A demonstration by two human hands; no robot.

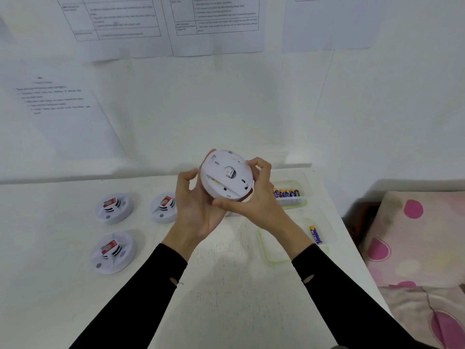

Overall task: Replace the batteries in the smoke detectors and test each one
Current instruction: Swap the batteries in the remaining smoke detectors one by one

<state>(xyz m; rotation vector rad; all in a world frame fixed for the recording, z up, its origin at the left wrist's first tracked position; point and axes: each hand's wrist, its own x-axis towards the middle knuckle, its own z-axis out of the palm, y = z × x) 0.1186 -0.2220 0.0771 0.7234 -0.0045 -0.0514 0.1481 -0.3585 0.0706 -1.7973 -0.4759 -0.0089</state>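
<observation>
Hands, left [198,210] and right [256,202] — round detector [226,175]

A bedroom, judging by floral bedding [415,235] beside the white table [239,285].

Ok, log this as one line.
left hand: grips smoke detector | right hand: grips it too | table: three more detectors | tray: batteries

A white table [226,285] spreads beneath the left hand [198,212] and right hand [256,205]. Just right of the right hand, two clear plastic trays [276,253] sit on it. Printed sheets [118,18] are taped to the white wall [226,109] above and left of the left hand. Far right, past the table's edge, lies pale bedding with pink spots [415,235].
</observation>
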